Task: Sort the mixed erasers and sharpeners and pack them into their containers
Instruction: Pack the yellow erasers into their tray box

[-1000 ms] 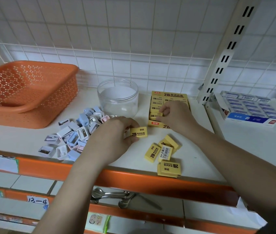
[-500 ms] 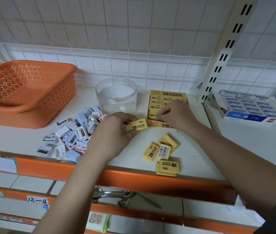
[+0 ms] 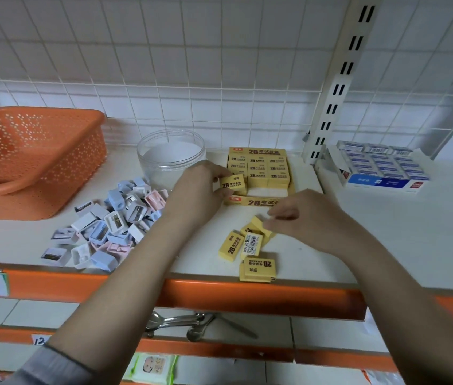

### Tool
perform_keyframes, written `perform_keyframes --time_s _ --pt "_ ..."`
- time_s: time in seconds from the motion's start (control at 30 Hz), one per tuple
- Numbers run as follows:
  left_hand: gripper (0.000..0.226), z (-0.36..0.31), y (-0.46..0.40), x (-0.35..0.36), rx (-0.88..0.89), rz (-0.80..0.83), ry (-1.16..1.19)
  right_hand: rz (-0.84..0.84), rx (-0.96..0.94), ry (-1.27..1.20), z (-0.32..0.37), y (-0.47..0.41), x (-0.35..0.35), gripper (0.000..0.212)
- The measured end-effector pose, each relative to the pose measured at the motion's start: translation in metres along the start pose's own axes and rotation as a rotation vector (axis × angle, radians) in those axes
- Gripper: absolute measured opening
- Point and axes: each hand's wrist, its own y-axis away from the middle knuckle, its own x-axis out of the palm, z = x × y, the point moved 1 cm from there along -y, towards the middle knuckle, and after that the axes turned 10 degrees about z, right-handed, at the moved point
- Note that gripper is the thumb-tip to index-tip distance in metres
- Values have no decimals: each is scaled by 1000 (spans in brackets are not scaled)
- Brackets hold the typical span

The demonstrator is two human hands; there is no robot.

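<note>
My left hand [image 3: 196,190] pinches one yellow 2B eraser [image 3: 233,183] at the front left corner of the yellow eraser box [image 3: 258,202], which is mostly filled with rows of erasers. My right hand [image 3: 300,218] reaches down onto the top of a small heap of loose yellow erasers [image 3: 250,245] near the shelf's front edge, fingers curled and touching one. A pile of white, blue and pink sharpeners [image 3: 108,226] lies left of my left arm. Behind the pile stands a clear round jar [image 3: 171,157].
An orange perforated basket [image 3: 31,151] sits at the far left. A white upright shelf post [image 3: 339,79] divides the shelf; right of it is a box of blue-and-white erasers [image 3: 380,168]. The orange shelf lip [image 3: 219,295] runs along the front, with metal spoons [image 3: 181,323] below.
My left hand carried its eraser up and right to the box's front corner. My right hand left the box and came down onto the loose erasers.
</note>
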Motion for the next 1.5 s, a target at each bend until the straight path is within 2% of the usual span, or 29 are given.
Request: perform_keyframes --time_s 0.1,0.27,0.57,0.7,0.93,1.13,1.3,1.5 --pt "33 -2 -8 1 -21 4 4 11 -27 -34 0 10 11 27" --pt "33 1 -14 2 -21 4 -6 -69 -18 -64 -5 13 15 27" --pt "29 5 -14 -1 -19 -8 10 -68 43 -77 -11 5 24 42" --pt "27 5 -9 -2 -31 -20 25 -89 37 -14 -10 8 23 27" --pt "25 9 -6 -4 -44 -30 26 -277 5 -114 -15 17 16 17" --pt "35 1 -21 1 -39 72 -11 -461 -30 -197 -17 24 5 11" --pt "37 -7 -28 7 -80 133 -44 -528 -42 -355 -16 30 4 10" --pt "33 -6 -34 12 -181 135 -94 -554 -40 -388 -18 32 5 10"
